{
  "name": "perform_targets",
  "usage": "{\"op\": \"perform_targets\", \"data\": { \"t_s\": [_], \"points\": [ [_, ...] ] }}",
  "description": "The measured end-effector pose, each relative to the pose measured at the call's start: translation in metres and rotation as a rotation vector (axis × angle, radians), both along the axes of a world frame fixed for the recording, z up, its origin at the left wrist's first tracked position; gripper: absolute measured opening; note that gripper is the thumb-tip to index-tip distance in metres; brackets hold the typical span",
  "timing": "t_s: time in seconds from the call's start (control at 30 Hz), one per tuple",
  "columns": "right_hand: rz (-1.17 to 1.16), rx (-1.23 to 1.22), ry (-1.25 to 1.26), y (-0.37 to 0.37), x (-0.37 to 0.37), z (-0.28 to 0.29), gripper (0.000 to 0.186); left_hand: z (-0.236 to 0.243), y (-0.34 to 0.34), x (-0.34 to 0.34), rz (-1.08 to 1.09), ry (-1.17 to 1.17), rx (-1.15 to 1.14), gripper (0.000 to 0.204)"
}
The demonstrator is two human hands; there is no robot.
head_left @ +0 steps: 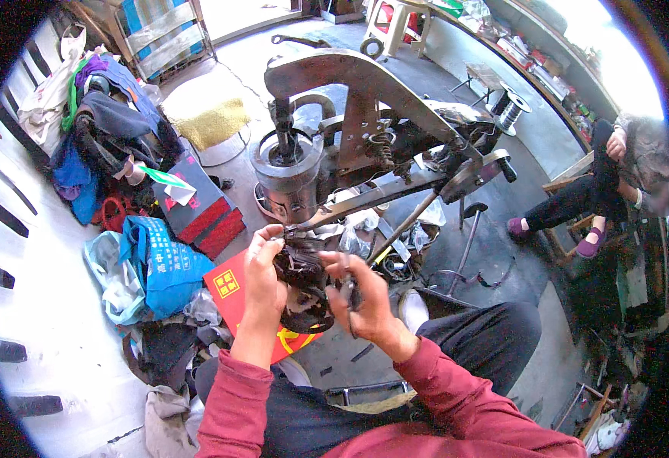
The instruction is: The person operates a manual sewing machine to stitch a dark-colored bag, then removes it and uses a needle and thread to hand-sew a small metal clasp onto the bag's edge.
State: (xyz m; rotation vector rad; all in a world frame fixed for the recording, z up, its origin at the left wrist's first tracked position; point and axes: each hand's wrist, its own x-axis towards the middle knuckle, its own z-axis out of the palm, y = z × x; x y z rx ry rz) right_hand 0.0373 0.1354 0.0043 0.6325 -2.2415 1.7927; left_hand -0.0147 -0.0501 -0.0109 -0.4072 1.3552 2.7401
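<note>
A black, glossy, shoe-like item (301, 271) hangs between my hands, above my lap, with a pale patch lower down. My left hand (264, 267) is closed on its upper left edge, thumb and fingers pinched near the end of the sewing machine's arm. My right hand (366, 296) is closed around a small dark metal hand tool (347, 290), its fingertips at the item's right side. The tool's exact kind is partly hidden by the fingers. Just beyond stands a hand-cranked shoe-patching machine (357, 76) of worn dark metal, with a round cylindrical head (287, 172).
A red printed bag (231, 286) lies under my left wrist. Blue bags (162, 267), a clothes heap (113, 122) and dark boxes (201, 202) crowd the left. Another person (605, 175) sits at the right. A wire spool (511, 113) and white stool (399, 27) stand farther back.
</note>
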Motion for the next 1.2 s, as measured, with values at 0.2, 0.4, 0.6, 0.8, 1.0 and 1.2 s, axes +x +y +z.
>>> {"op": "perform_targets", "data": {
  "t_s": [0.2,0.4,0.6,0.8,1.0,1.2],
  "points": [
    [-0.245,0.395,-0.213,0.031,-0.001,-0.010,0.038,-0.015,-0.009,-0.006,0.069,-0.121,0.198,0.031],
    [-0.181,0.627,-0.184,0.040,-0.004,-0.003,0.054,-0.011,-0.018,-0.008,0.130,-0.125,0.344,0.032],
    [-0.106,0.742,-0.161,0.039,-0.019,0.012,0.062,0.000,-0.024,-0.003,0.119,-0.058,0.341,0.033],
    [-0.069,0.743,-0.060,0.036,-0.031,0.025,0.063,0.007,-0.026,0.002,0.080,-0.014,0.281,0.035],
    [0.043,0.835,-0.111,0.043,-0.044,0.039,0.065,0.013,-0.030,0.004,0.020,0.067,0.189,0.039],
    [0.069,0.868,-0.025,0.043,-0.050,0.042,0.064,0.017,-0.031,0.006,-0.003,0.075,0.131,0.041]
  ]
}}
